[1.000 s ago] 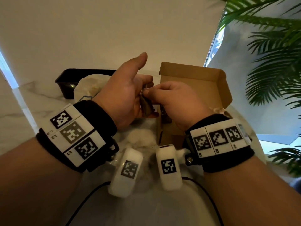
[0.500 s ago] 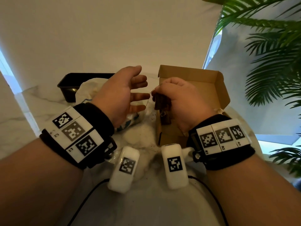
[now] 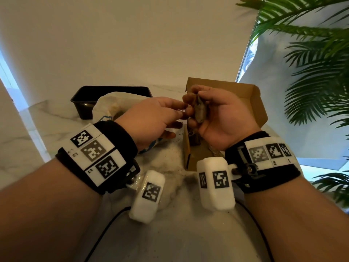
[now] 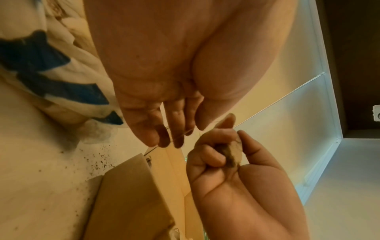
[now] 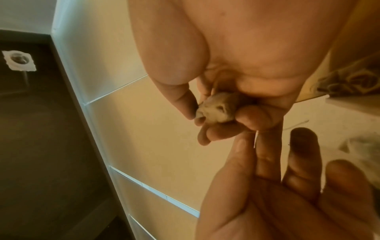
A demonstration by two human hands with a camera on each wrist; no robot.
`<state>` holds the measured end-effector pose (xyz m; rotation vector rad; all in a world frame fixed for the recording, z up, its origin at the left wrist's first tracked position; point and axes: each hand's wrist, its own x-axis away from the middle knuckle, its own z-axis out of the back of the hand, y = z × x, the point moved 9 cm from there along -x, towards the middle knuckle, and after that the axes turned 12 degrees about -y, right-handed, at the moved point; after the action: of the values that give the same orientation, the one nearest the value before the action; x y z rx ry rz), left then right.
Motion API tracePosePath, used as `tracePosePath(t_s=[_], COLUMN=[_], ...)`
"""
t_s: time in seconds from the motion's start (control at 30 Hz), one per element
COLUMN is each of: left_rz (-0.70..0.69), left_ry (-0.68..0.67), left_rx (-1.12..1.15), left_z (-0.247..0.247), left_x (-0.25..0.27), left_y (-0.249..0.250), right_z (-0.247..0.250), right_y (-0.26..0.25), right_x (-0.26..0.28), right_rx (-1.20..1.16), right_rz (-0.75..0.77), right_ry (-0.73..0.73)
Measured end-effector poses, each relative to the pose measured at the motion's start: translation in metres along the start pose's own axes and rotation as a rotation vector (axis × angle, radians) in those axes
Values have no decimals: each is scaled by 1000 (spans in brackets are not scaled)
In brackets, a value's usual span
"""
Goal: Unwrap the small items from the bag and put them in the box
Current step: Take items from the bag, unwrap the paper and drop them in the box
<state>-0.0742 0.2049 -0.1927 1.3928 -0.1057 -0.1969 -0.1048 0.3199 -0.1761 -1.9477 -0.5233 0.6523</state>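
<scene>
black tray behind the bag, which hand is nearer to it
Left. The left hand is over the bag just in front of the black tray; the right hand is over the cardboard box.

— What crowds the white marble counter [image 3: 47, 127]?
— The open brown cardboard box [image 3: 253, 103] right, the crumpled white bag [image 3: 105, 108] and black plastic tray [image 3: 83, 103] left.
— Any gap?
— Between bag and box, though both hands hang over it; bare counter nearest the body.
</scene>
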Motion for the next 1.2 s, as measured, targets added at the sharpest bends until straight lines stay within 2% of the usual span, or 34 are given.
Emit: tracePosePath(t_s=[0.1, 0.2, 0.3, 0.37, 0.43, 0.53, 0.63, 0.77, 0.97, 1.1, 1.2], left_rz=[-12, -52, -121, -137, -116, -55, -8, 25, 72, 113, 116], left_ry=[46, 140, 282, 344, 356, 342, 326, 363, 430, 385, 331], left_rx=[-52, 3, 83, 119, 126, 101, 111, 218, 474, 363, 239], left_z=[2, 14, 32, 40, 43, 42, 39, 41, 43, 37, 29], left_x=[3, 3, 7, 8, 8, 6, 6, 5, 6, 8, 9], left_y=[2, 4, 8, 9, 6, -2, -7, -14, -24, -22, -16], right_z=[1, 9, 10, 0, -12, -16, -8, 4, 0, -1, 1], right_y=[-2, -1, 8, 14, 12, -1, -11, -14, -11, -10, -10], right_x=[-1, 0, 3, 7, 7, 5, 1, 0, 0, -2, -3], right_rx=[-58, -47, 61, 155, 166, 55, 14, 59, 2, -118, -167], right_rz=[3, -27, -180, -249, -204, -68, 34, 67, 75, 108, 129], right_ry=[-31, -3, -27, -142, -253, -297, -224, -74, -72, -109, -75])
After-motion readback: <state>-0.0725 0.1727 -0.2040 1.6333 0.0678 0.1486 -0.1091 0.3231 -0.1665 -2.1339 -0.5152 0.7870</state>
